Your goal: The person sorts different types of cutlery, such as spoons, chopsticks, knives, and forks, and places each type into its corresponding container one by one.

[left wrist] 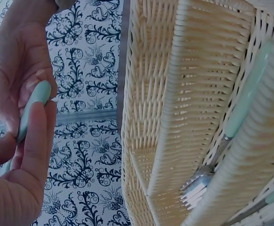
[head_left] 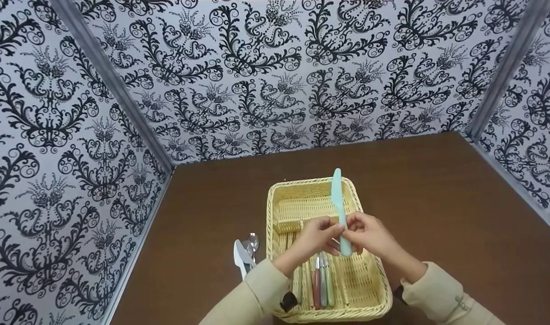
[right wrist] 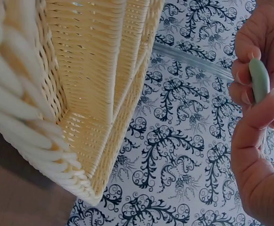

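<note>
Mint-green from tip to handle, a knife is held above the basket, its blade pointed toward the basket's far end. It is pinched by the left hand and the right hand together, so the grip of each is closed on it; it has not yet been laid in the basket. The work is judged to be partly done. Red-handled, grey-handled and green-handled cutlery is set side by side in a compartment toward the basket's near end, and a fork with a green handle is seen in a basket compartment in the left wrist view. To the left of the basket, on the brown surface, a white knife and a metal spoon lie outside it, partly hidden by a sleeve. What seems left is the held knife and those outside pieces; which compartments are meant cannot be told.
</note>
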{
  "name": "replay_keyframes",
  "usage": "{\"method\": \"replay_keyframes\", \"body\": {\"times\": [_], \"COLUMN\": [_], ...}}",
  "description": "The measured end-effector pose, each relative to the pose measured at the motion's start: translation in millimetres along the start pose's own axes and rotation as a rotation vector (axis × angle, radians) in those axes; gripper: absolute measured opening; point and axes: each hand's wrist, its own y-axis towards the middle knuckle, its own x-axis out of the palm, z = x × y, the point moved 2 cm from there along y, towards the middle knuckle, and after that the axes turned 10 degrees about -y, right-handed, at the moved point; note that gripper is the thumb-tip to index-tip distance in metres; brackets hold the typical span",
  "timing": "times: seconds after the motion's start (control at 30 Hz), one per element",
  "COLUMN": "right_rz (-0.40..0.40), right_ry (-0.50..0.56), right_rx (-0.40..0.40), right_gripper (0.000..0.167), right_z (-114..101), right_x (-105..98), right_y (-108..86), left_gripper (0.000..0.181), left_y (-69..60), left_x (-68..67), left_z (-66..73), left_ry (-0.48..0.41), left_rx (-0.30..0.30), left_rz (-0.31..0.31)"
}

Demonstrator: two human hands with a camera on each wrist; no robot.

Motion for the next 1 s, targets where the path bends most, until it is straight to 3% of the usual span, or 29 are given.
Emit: {"method": "replay_keyframes", "body": {"times": [0.1, 0.2, 0.43, 0.57, 0.67, 0.83, 0.93, 1.0], "right_rz": [0.004, -0.010, -0.161, -0.281, -0.363, -0.402, -0.399, -0.394], "right_ry": [-0.028, -0.102, -0.315, -0.390, -0.442, -0.476, -0.490, -0.515], "right_rx": [0.036, 0.085, 0.131, 0.085, 0.081, 0.225, 0.278, 0.269], "right_gripper": [0.017, 0.014, 0.034, 0.030, 0.024, 0.019, 0.019, 0.019], "right_z": [7.2, 18.2, 42.6, 45.3, 44.4, 46.8, 48.8, 50.1], "right_x": [-3.8, -6.1, 9.2, 17.6, 24.5, 38.2, 45.1, 49.1], "right_y": [1.5, 0.2, -17.7, -22.9, -20.4, -11.8, -6.8, -4.0], "left_gripper": [0.025, 0.029, 0.035, 0.036, 0.035, 0.031, 0.032, 0.035], "left_y": [-4.5, -11.2, -34.3, -48.6, -57.6, -68.6, -74.1, -78.0], "left_x": [-14.9, -42.3, -127.2, -165.5, -183.6, -201.8, -209.1, -212.6], "left_z": [-1.1, -3.0, -21.3, -36.1, -45.8, -59.8, -65.8, -67.8], "left_ry": [0.002, 0.001, -0.009, -0.043, -0.068, -0.083, -0.024, 0.037], "left_rx": [0.000, 0.032, 0.062, 0.040, 0.017, -0.031, -0.041, -0.035], "left_rz": [-0.010, 0.023, 0.245, 0.354, 0.428, 0.548, 0.595, 0.612]}}
